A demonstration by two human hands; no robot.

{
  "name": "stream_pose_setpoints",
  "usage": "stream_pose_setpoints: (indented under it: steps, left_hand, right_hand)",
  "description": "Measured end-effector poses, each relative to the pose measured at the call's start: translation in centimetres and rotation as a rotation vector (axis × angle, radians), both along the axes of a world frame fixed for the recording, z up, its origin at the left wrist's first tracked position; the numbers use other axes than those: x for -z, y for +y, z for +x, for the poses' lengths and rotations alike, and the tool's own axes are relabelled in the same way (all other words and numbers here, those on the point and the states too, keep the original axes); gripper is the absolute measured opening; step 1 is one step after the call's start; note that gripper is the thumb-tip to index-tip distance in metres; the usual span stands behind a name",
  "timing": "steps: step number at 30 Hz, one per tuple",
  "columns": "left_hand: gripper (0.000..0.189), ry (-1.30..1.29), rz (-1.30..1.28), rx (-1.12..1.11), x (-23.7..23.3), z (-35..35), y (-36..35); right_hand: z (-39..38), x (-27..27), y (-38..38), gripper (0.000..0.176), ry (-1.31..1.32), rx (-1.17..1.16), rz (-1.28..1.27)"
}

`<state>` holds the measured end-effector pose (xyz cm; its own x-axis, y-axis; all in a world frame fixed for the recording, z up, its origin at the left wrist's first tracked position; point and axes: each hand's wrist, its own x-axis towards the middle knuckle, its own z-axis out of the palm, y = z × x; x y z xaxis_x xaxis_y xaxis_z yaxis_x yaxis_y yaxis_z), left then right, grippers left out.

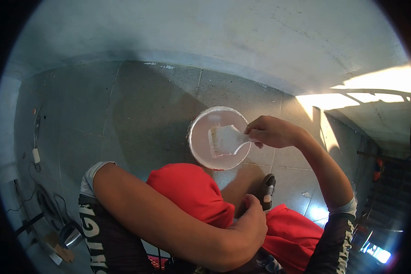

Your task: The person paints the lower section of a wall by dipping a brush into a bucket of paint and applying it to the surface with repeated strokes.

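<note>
A wide paintbrush [228,140] with a white handle and pale, paint-coated bristles is gripped by its handle in my right hand [276,131]. The brush lies level over the mouth of a round bucket [195,155], its bristles pointing left. Pale, slightly pinkish paint [201,132] fills the inside of the bucket, and its rim is smeared white. My left hand [253,218] rests between my knees, bent at the wrist; most of its fingers are hidden from view.
A pale wall [192,32] curves across the top, above grey floor tiles [86,100]. Red cloth [185,187] covers my knees, with a dark shoe [268,187] beside the bucket. At left, a cable with a white block [36,155] lies near a metallic object [71,235]. Sunlight falls at right.
</note>
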<state>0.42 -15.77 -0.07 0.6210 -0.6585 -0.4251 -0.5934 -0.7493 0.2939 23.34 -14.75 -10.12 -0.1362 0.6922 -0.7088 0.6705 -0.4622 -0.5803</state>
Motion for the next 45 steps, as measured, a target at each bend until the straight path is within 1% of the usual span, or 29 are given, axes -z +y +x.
stream_pose_setpoints:
  steps: [1, 3, 4, 6, 7, 9, 10, 12, 14, 15, 17, 18, 20, 21, 23, 24, 26, 28, 30, 32, 33, 34, 36, 37, 38, 40, 42, 44, 45]
  left_hand:
    - [0.042, -0.021, -0.011, -0.014, 0.1, -0.2, 0.0]
    - [0.042, -0.048, -0.023, -0.030, 0.1, -0.3, -0.1]
    - [0.042, -0.028, -0.028, -0.028, 0.1, -0.2, 0.0]
    - [0.042, -0.015, -0.030, -0.029, 0.0, -0.1, -0.1]
    - [0.042, -0.020, -0.021, -0.019, 0.0, -0.1, -0.4]
    - [0.042, -0.031, -0.005, -0.010, -0.2, -0.1, -0.5]
    - [0.042, -0.034, -0.019, 0.022, -0.4, -0.1, -0.5]
    - [0.042, -0.045, -0.025, 0.053, -0.5, 0.0, -0.7]
    - [0.050, 0.027, 0.066, 0.030, -0.3, 0.1, -1.6]
    - [0.050, 0.017, 0.078, 0.030, -0.2, 0.0, -1.5]
    - [0.040, -0.089, 0.017, 0.020, 0.1, -0.3, -0.9]
    - [0.040, -0.123, 0.029, 0.050, 0.0, -0.5, -0.7]
    - [0.035, 0.025, -0.093, -0.067, -0.6, -0.3, -0.5]
    - [0.035, -0.028, -0.075, 0.006, -0.3, -0.1, -0.5]
    - [0.031, 0.058, -0.156, -0.135, 0.6, 0.1, -0.2]
    - [0.031, 0.029, -0.139, -0.088, 0.6, 0.4, 0.0]
    - [0.031, 0.139, -0.167, -0.234, 0.1, 0.6, 0.2]
    - [0.032, 0.127, -0.186, -0.242, -1.1, 1.0, 0.9]
    - [0.032, 0.116, -0.204, -0.257, -1.6, 1.4, 1.0]
    - [0.036, 0.029, -0.246, -0.300, -1.1, 1.0, 0.8]
    - [0.036, 0.029, -0.228, -0.291, -1.6, 1.3, 0.7]
    - [0.037, 0.055, -0.217, -0.301, -1.9, 1.1, 0.9]
    - [0.037, 0.090, -0.194, -0.309, -2.1, 0.9, 1.2]
    - [0.037, 0.072, -0.184, -0.301, -2.1, 0.8, 1.4]
    - [0.037, 0.049, -0.177, -0.295, -1.7, 0.7, 1.6]
    - [0.037, 0.053, -0.168, -0.291, -1.5, 1.0, 1.6]
    - [0.037, 0.063, -0.155, -0.285, -1.4, 1.1, 1.5]
    - [0.039, 0.088, -0.171, -0.270, -1.6, 1.5, 1.4]
    - [0.039, 0.092, -0.165, -0.264, -1.4, 1.6, 1.4]
  right_hand:
    - [0.7, -0.2, -0.7, 0.033, -0.007, 0.002, 0.006]
    - [1.5, -0.3, -2.5, 0.031, 0.102, 0.228, -0.031]
    - [1.9, -0.2, -3.2, 0.031, 0.093, 0.227, -0.024]
    - [2.5, 0.4, -4.8, 0.031, 0.258, 0.477, -0.064]
    - [2.6, 0.7, -5.4, 0.031, 0.253, 0.474, -0.059]
    - [2.6, 1.3, -6.3, 0.028, 0.500, 0.585, -0.071]
    - [2.5, 1.4, -6.5, 0.028, 0.496, 0.583, -0.061]
    - [2.2, 1.4, -6.8, 0.026, 0.693, 0.669, -0.138]
    - [1.9, 1.2, -6.9, 0.029, 0.754, 0.677, -0.153]
    - [1.9, 1.4, -6.9, 0.033, 0.833, 0.676, -0.167]
    - [1.8, 1.1, -7.1, 0.041, 0.939, 0.691, -0.190]
    - [1.8, 0.7, -7.0, 0.041, 0.915, 0.714, -0.152]
    - [2.5, -1.0, -7.7, 0.035, 1.134, 0.660, -0.132]
    - [2.9, -2.4, -8.4, 0.035, 1.095, 0.711, -0.058]
    - [4.1, -5.5, -9.1, 0.036, 1.197, 0.718, 0.042]
    - [5.3, -7.5, -9.7, 0.036, 1.131, 0.769, 0.096]
    - [6.9, -12.4, -10.9, 0.033, 0.941, 0.911, 0.321]
    - [9.5, -16.1, -12.4, 0.028, 0.772, 0.960, 0.585]
    - [12.5, -18.1, -14.4, 0.021, 0.729, 0.954, 0.820]
    - [13.9, -19.7, -15.7, 0.018, 0.470, 1.141, 0.976]
    - [15.4, -19.6, -16.9, 0.017, 0.438, 1.162, 1.012]
    - [16.2, -18.5, -17.7, 0.017, 0.444, 1.166, 1.030]
    - [17.8, -16.0, -18.8, 0.017, 0.283, 1.433, 1.037]
    - [17.2, -15.1, -18.6, 0.017, 0.144, 1.557, 0.975]
    - [17.2, -13.8, -18.9, 0.017, 0.144, 1.557, 0.983]
    - [17.9, -12.0, -19.5, 0.015, 0.153, 1.577, 0.762]
    - [18.5, -11.5, -19.6, 0.018, 0.170, 1.600, 0.737]
    - [19.4, -13.3, -19.2, 0.021, -0.049, 1.612, 0.664]
    - [19.3, -14.7, -18.9, 0.027, -0.096, 1.564, 0.754]
